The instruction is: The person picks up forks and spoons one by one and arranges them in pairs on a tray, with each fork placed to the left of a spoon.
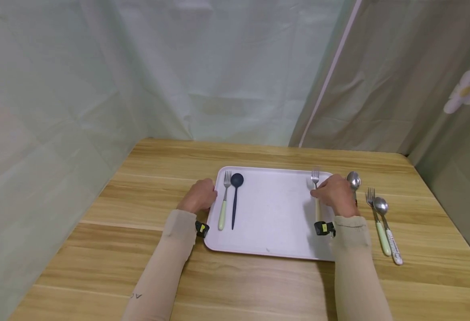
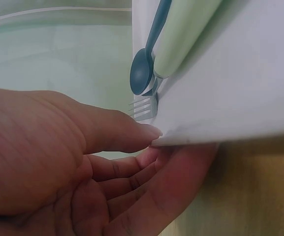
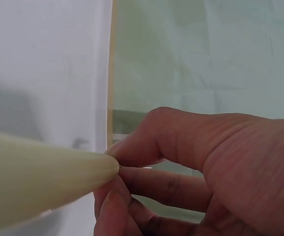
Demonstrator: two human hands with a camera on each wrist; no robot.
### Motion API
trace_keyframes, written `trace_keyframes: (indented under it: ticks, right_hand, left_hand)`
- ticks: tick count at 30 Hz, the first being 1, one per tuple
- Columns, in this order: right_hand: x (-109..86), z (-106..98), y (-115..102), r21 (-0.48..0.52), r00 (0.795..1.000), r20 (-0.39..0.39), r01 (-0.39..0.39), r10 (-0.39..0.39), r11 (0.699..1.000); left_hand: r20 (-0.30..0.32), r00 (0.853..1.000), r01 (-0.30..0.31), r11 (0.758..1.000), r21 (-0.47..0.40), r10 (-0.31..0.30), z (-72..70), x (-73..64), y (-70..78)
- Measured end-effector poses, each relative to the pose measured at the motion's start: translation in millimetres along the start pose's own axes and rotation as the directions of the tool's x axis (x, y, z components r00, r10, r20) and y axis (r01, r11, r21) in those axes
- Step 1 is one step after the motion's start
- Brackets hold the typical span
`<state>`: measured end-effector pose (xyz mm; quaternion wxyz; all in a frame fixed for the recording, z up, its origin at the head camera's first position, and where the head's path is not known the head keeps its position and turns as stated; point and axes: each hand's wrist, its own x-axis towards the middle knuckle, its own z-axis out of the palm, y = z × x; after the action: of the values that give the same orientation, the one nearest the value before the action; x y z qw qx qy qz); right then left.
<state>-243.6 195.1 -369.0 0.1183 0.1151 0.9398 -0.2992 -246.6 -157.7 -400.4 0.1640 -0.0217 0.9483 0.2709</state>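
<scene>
My left hand (image 1: 198, 196) is at the left edge of a white tray (image 1: 275, 218). In the left wrist view its thumb lies over the rim with fingers beneath, pinching it. On the tray's left side a fork with a light green handle (image 1: 222, 216) lies beside a dark blue spoon (image 1: 237, 180), tines and bowl pointing away. Over the tray's right part, my right hand (image 1: 335, 194) pinches a fork (image 1: 317, 208) with a pale cream handle, its tines toward the far edge. The right wrist view shows thumb and fingertips at the top of that cream handle (image 3: 48, 177).
Right of the tray, a spoon (image 1: 353, 179) is partly hidden behind my right hand. Farther right lie a green-handled fork (image 1: 383, 238) and a spoon with a patterned white handle (image 1: 393, 247). Pale curtains (image 1: 235, 80) hang behind and beside the wooden table (image 1: 138, 196).
</scene>
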Motion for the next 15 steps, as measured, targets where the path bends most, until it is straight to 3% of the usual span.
trace_keyframes:
  ticks: [15]
  right_hand:
    - [-3.2, 11.3, -13.4, 0.032, 0.997, 0.012, 0.071, -0.071, 0.997]
  left_hand:
    - [0.010, 1.000, 0.020, 1.000, 0.002, -0.020, -1.6, -1.4, 1.6]
